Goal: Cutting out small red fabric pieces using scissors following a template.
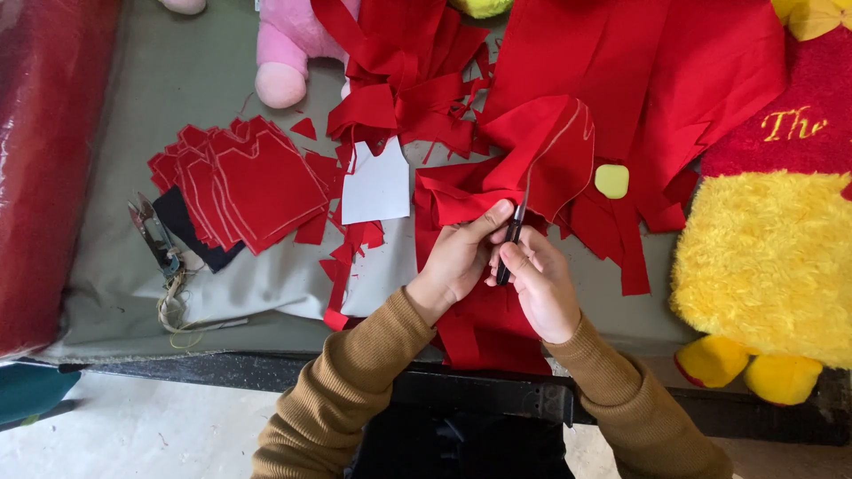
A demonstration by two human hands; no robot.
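- I see my left hand (pixel 457 257) pinching a piece of red cloth (pixel 541 160). The thumb lies on top and the other fingers are curled shut under the edge. I think it holds the cloth up and tight so the blades can bite cleanly.
- My right hand (pixel 537 284) is closed around the scissors (pixel 513 232). The fingers are wrapped on the dark handles, and the blades point up toward 12 o'clock into the cloth. I cannot tell how far apart the blades are.
- The red cloth sits at about 1 o'clock from my fingers, touching the left thumb. A pale drawn line curves along its edge, and the blades sit close to that line, so I judge the line shows where to cut.
- A stack of cut red pieces (pixel 244 182) lies at 9 o'clock from my hands, well apart. They are piled together, likely to keep done pieces away from the scraps.
- A white paper shape (pixel 377 186) lies between the stack and my hands, at about 10 o'clock. It looks like a pattern to draw around.
- A small yellow lump (pixel 611 181) rests at 2 o'clock, near the cloth.
- More red fabric (pixel 657 80) is heaped at 12 o'clock on the table (pixel 169 80).
- A fuzzy yellow toy (pixel 768 266) sits at 3 o'clock, and a pink toy (pixel 288 44) sits at 11 o'clock.
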